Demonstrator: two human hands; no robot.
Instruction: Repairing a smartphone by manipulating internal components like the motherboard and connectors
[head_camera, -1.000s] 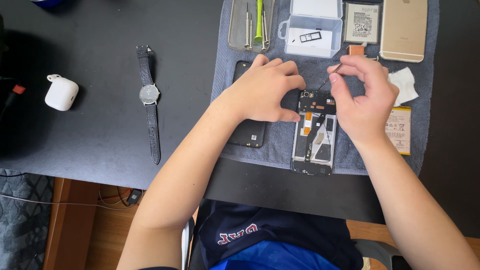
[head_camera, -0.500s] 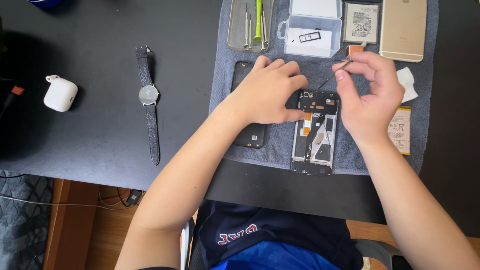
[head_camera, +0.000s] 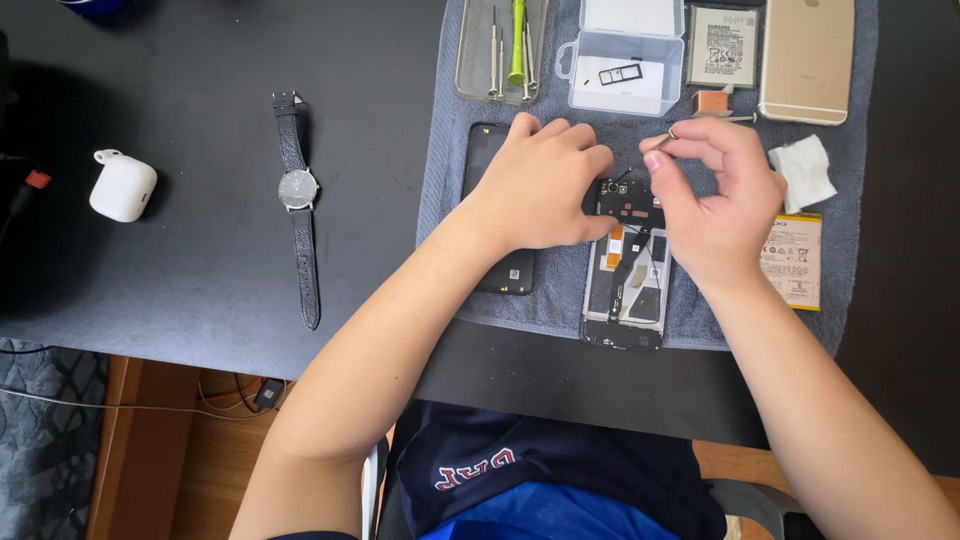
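Grey towel (head_camera: 450, 250) bears an opened smartphone (head_camera: 625, 265), back cover (head_camera: 500, 210) already off, board still inside; left hand (head_camera: 545, 185) fingers curled steadying it, right hand (head_camera: 715, 195) pinching tweezers (head_camera: 662, 140).

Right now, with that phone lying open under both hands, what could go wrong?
The right hand holds thin tweezers above the opened phone; a slip could scratch the exposed board or tear the orange ribbon. The left hand steadies the top edge only, so the phone might shift on the grey towel. Any tiny part dropped there could be hard to find.
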